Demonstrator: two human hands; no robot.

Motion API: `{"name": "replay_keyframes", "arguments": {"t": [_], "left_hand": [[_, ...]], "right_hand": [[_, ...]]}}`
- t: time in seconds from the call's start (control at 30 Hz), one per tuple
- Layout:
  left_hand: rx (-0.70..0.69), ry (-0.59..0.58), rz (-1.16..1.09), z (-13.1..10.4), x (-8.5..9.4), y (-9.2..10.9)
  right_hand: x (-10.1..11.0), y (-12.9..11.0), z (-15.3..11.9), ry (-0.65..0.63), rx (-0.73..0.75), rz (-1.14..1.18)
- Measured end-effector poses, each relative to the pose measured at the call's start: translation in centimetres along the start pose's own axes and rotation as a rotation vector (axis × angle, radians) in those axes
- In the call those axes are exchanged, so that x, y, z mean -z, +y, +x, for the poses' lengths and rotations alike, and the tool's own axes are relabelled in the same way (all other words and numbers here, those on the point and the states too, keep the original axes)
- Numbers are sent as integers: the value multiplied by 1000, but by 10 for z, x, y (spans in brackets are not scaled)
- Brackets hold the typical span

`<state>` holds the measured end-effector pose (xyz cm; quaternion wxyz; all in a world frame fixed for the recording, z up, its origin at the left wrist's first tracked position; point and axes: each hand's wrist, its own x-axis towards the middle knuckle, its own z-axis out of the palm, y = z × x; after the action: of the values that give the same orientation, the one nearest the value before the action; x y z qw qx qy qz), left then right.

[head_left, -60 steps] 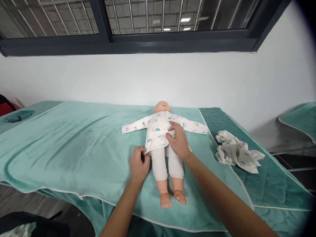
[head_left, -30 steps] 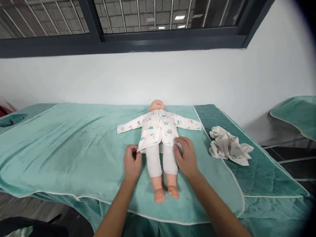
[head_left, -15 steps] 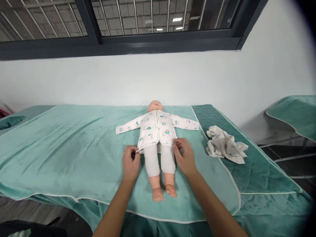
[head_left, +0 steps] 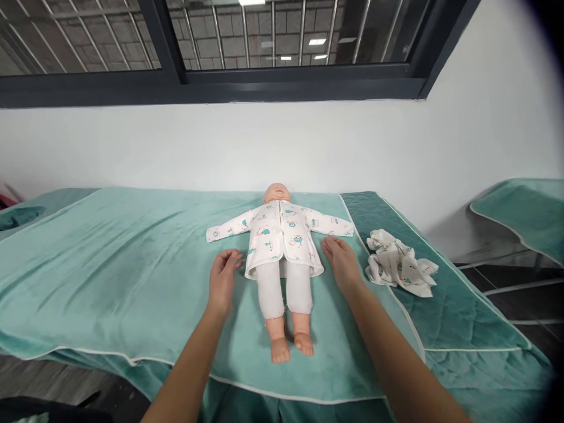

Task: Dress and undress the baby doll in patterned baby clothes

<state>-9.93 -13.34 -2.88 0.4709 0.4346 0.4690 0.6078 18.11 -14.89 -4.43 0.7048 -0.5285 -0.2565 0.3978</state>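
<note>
A baby doll (head_left: 277, 192) lies on its back, its head toward the wall and its bare feet toward me. It wears a white baby jacket (head_left: 267, 241) with a teal print, sleeves spread to both sides. The front panels part at the lower hem above the white cloth legs (head_left: 269, 291). Just left of the hem, my left hand (head_left: 224, 279) is off the fabric, fingers loosely bent and holding nothing. My right hand (head_left: 342, 263) is to the right of the jacket below the sleeve, empty, with its fingers stretched out.
A crumpled white printed cloth (head_left: 400, 263) lies to the right of the doll. Under everything is a light green blanket (head_left: 132, 264) over a darker quilted cover (head_left: 462, 317). A white wall (head_left: 220, 147) and a barred window (head_left: 273, 35) are behind. Another green-covered surface (head_left: 524, 205) stands at right.
Both hands have let go of the jacket's lower hem and moved outward, the right one also further up beside it. The hem now hangs wider on the right.
</note>
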Motion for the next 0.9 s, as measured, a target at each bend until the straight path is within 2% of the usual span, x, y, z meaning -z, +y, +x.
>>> {"name": "replay_keyframes", "arguments": {"t": [0.1, 0.2, 0.33, 0.53, 0.77, 0.9], "left_hand": [[210, -144, -147, 26, -12, 11], [359, -304, -155, 46, -30, 19], [486, -338, -132, 62, -48, 20], [473, -353, -243, 79, -62, 17], [417, -433, -295, 109, -94, 5], [425, -431, -308, 112, -97, -4]], "right_hand": [[-11, -10, 25, -96, -93, -17], [-27, -18, 36, -203, -199, -45], [-43, -23, 34, -311, -271, -61], [-46, -25, 37, -337, -242, -10], [-41, -24, 67, -267, -157, -10], [-37, -12, 79, -238, -130, -50]]}}
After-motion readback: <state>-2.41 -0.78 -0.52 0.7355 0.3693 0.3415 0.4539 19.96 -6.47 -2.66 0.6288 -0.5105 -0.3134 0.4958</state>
